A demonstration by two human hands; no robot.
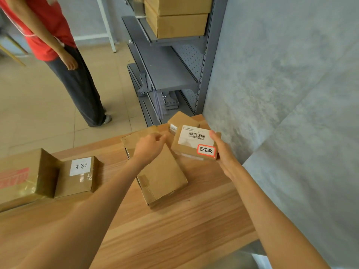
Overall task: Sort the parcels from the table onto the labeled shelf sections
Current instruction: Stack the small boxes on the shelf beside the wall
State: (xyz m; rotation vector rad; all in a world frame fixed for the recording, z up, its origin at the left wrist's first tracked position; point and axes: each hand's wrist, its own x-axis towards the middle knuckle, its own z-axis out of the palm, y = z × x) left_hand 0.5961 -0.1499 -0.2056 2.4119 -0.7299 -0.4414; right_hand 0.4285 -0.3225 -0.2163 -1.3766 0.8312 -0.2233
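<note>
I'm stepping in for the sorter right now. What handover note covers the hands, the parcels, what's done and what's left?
Right hand: gripping the barcode-labelled parcel with a red-bordered sticker, at the table's far corner.
Left hand: loosely curled, empty, over the large flat parcel.
On the wooden table: small handwritten-label box, taped carton, another small parcel.
Grey shelf: two stacked cartons on an upper level.
Left: shelve the held parcel, then the rest.

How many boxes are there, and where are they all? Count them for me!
Held in the right hand: 1, the barcode box
Lying on the table: 4
Stacked on the shelf: 2
Total: 7 boxes
</note>
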